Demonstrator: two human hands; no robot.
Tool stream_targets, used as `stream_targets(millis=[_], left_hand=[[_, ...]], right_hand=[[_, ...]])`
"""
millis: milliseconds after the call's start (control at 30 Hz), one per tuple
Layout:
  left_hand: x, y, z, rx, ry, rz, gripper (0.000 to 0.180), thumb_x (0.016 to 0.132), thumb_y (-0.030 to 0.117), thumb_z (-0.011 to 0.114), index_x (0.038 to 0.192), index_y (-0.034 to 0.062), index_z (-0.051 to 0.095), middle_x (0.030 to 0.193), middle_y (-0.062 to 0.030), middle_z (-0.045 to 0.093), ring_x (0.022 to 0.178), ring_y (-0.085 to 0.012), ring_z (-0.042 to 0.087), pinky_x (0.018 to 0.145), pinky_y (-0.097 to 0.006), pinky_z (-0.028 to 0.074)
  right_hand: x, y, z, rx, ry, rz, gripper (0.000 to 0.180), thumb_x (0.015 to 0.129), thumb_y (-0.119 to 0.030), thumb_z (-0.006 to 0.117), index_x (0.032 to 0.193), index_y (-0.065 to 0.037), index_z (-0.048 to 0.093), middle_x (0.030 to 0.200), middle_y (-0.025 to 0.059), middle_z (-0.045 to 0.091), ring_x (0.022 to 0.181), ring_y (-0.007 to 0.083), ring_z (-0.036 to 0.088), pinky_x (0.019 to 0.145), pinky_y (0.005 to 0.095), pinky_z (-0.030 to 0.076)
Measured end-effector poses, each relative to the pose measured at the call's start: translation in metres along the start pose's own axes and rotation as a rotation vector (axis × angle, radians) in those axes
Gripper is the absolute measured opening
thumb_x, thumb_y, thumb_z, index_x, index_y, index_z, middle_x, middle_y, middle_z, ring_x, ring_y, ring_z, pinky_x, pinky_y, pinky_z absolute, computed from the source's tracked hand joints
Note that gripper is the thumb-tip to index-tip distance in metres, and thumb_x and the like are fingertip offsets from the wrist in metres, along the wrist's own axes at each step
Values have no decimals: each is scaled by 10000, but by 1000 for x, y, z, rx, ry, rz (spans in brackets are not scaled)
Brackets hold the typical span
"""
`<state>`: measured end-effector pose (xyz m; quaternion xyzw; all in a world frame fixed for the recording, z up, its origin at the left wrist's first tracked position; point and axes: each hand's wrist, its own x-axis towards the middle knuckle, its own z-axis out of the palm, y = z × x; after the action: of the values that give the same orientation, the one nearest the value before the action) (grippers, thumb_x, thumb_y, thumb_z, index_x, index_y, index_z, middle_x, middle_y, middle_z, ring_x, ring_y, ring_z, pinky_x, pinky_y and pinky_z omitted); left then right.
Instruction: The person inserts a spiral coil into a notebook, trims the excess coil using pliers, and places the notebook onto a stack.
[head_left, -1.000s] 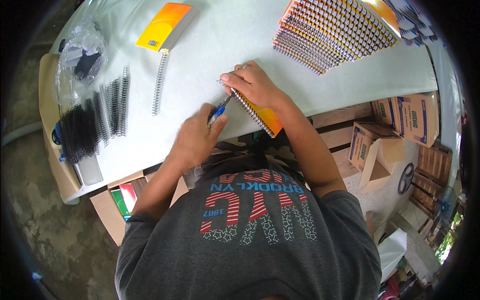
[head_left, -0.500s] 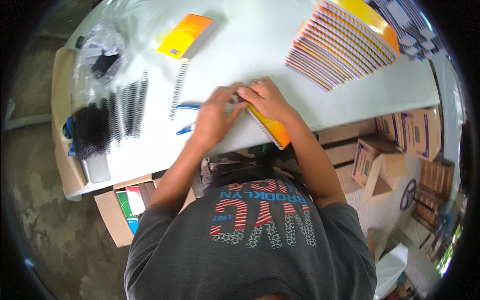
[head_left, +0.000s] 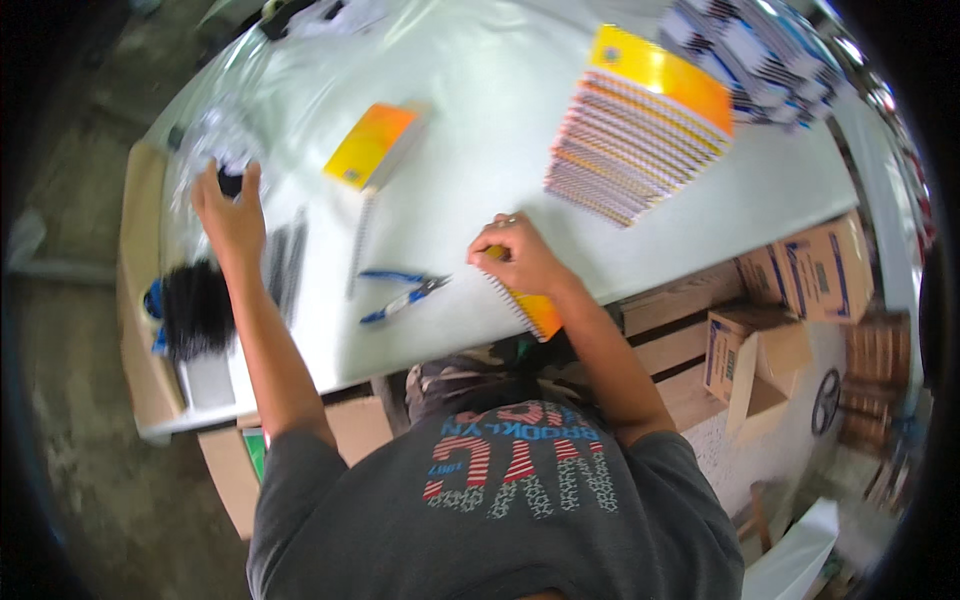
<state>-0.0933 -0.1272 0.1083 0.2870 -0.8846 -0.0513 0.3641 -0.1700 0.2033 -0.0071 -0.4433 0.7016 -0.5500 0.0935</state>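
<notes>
Spotted first, at the far left, a sheet of brown cardboard (head_left: 146,240) along the edge of the pale table (head_left: 480,110). Saw just beside it a blue object (head_left: 153,303), partly hidden, right up against a dense bunch of black spiral coils (head_left: 195,315). And there, farther up, found the clear plastic bag (head_left: 205,135), with the left hand (head_left: 232,205) over it at the end of an outstretched arm! Had thumb and fingers parted wide, with a black patch showing in the gap; could not tell, through the blur, of any contact between fingertips and plastic. Noted some grey coils (head_left: 290,262) side by side, close to the left forearm. Next, met a yellow-and-orange notebook (head_left: 372,143) lying on the tabletop, with a single long coil (head_left: 362,240) running from its lower corner. Picked out blue-handled pliers (head_left: 408,297) right of that coil, with handles spread and nose pointing right. And now the busy spot: held the orange spiral notebook (head_left: 540,313) in the right hand (head_left: 520,255), with fingers and thumb closed on its upper end, at the table's near edge! Caught a ring (head_left: 511,219) there, too. Saw beyond, to the right, a fanned stack of similar notebooks (head_left: 640,130), then blue-and-white stacks (head_left: 750,65) at the far corner. Spied below the tabletop an open cardboard box (head_left: 755,360) and further cartons (head_left: 825,268).
</notes>
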Motion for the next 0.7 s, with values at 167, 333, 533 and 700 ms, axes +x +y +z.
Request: stream_targets(millis=[167,333,533,700], left_hand=[[-104,131,-49,-702,-1110,409,539,796,173,686,1259,-6,478,1199,-149,569,1149,-231,507,974,-358,365],[-99,194,-64,-1023,-801,357,157,772,-22,662,928,-10,661,912,-100,680,872,-165,629,804,-273,477],[-12,275,-12,-1095,13,870,323,783,-33,534,1071,81,623,1128,-113,610,1058,-285,567,914,-359,442],[-16,267,52,-1111,-476,873,400,806,118,425,1177,37,550,1286,-157,500,1257,-313,410,1071,-386,270]], right_hand=[[-9,-62,-40,-116,277,-45,86,790,-122,650,848,-61,668,724,45,629,673,137,546,643,258,436],[-20,-128,-91,233,999,-343,141,842,-13,586,972,17,631,856,50,606,771,95,530,718,217,420],[-4,-133,-178,-114,907,-467,192,843,-56,607,1018,18,629,1040,103,637,1002,157,561,878,277,419],[-7,-76,-183,-43,825,-160,243,849,-68,600,1073,27,615,1135,143,611,1121,208,530,1003,339,348]])
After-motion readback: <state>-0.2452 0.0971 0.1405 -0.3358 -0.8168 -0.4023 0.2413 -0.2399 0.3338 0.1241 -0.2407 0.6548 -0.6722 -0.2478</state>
